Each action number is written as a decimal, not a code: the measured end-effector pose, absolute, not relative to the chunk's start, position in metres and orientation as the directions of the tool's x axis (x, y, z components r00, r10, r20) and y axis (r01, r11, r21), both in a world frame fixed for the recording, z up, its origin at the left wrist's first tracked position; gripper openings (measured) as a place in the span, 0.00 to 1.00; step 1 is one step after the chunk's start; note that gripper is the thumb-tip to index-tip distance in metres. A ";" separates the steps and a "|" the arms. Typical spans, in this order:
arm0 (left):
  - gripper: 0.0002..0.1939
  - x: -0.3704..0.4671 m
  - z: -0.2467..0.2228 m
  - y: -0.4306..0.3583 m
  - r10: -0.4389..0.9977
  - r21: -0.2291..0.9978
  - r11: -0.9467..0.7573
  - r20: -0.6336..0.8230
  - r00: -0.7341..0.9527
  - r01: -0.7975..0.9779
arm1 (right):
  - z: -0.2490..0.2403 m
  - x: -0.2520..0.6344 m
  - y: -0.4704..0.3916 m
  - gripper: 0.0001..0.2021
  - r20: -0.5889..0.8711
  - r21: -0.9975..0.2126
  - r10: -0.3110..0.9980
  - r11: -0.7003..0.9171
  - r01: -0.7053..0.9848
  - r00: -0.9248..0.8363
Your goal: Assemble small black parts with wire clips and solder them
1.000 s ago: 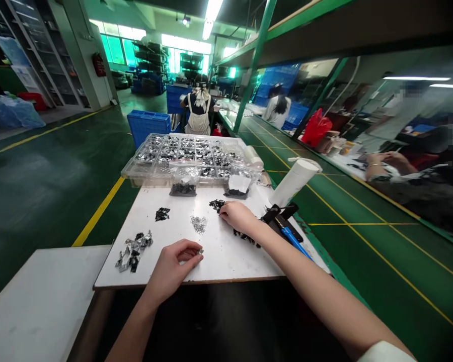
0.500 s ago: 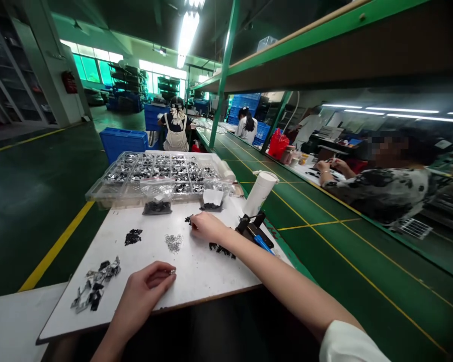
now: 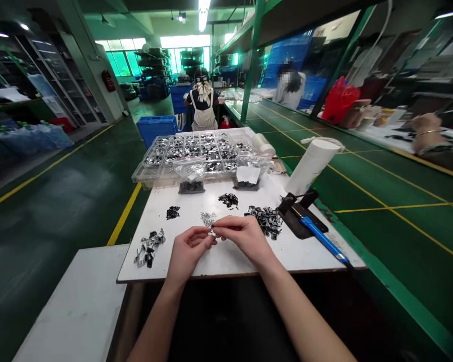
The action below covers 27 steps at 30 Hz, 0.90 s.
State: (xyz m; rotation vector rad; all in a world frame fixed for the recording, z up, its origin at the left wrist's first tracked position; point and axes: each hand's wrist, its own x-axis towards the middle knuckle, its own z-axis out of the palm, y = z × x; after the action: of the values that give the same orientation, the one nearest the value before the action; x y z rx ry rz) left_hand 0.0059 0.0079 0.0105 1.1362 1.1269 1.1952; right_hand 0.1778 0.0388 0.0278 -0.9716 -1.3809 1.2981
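My left hand point(image 3: 191, 250) is closed in a pinch on a tiny shiny metal piece point(image 3: 212, 233) above the white table point(image 3: 226, 261). Fingertip to fingertip with it, my right hand point(image 3: 243, 236) also pinches something very small and dark that I cannot make out. Just beyond the fingers lies a heap of small silvery parts point(image 3: 208, 217). A pile of little black parts point(image 3: 228, 200) sits farther back, and a smaller black pile point(image 3: 172, 212) is to the left. Black-and-silver pieces point(image 3: 266, 221) are heaped right of my right hand, and bent metallic pieces point(image 3: 149, 247) lie near the left edge.
A clear divided tray point(image 3: 196, 151) full of shiny parts stands at the back, with two plastic bags point(image 3: 192, 186) before it. On the right are a blue-handled soldering iron point(image 3: 322, 239), its black stand point(image 3: 300, 216) and a white cylinder point(image 3: 313, 163). Co-workers sit beyond.
My right hand has come back from the rear black pile to meet my left hand over the table's middle. The head view has turned rightward and shifted.
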 end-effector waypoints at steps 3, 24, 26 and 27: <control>0.17 0.005 0.007 0.004 1.000 0.993 0.024 -0.025 -0.012 -0.119 | 0.010 0.171 0.028 0.09 0.089 -0.987 0.992 0.075 -0.145 -0.094; 0.16 0.005 0.004 -0.002 0.998 0.999 -0.001 -0.001 -0.058 -0.040 | -0.004 0.168 0.010 0.06 0.159 -0.984 0.974 0.143 -0.104 -0.160; 0.15 0.005 0.003 -0.001 0.998 0.999 -0.011 0.009 -0.060 -0.036 | -0.003 0.168 0.009 0.06 0.190 -0.981 0.964 0.177 -0.083 -0.184; 0.14 0.005 0.002 0.000 0.998 0.999 -0.013 0.011 -0.057 -0.038 | -0.003 0.169 0.009 0.06 0.206 -0.978 0.959 0.197 -0.066 -0.193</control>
State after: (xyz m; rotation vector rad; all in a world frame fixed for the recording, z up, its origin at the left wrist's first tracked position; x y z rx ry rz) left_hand 0.0048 -0.0002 0.0024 1.1617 1.2166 1.2776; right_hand 0.1687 0.0088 -0.0026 -0.9222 -1.4076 1.2181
